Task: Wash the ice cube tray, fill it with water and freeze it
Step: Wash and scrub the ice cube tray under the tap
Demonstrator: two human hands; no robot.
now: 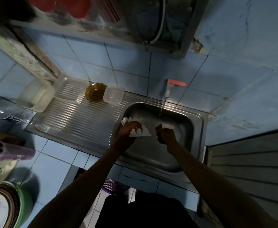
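The white ice cube tray (141, 130) is held underside up over the left part of the steel sink (184, 122), its pointed cells showing. My left hand (128, 130) grips it from the near side. My right hand (167, 134) is closed around a small dark thing, maybe a sponge, just right of the tray. Water runs in a thin stream from the white tap with the orange handle (170, 88) into the sink behind my hands.
On the ribbed drainboard (79, 122) stand an amber glass bowl (94, 92), a clear lidded box (113, 95) and clear plastic containers (36, 96). A cabinet hangs overhead. Plates and a mug sit at the left on the tiled counter.
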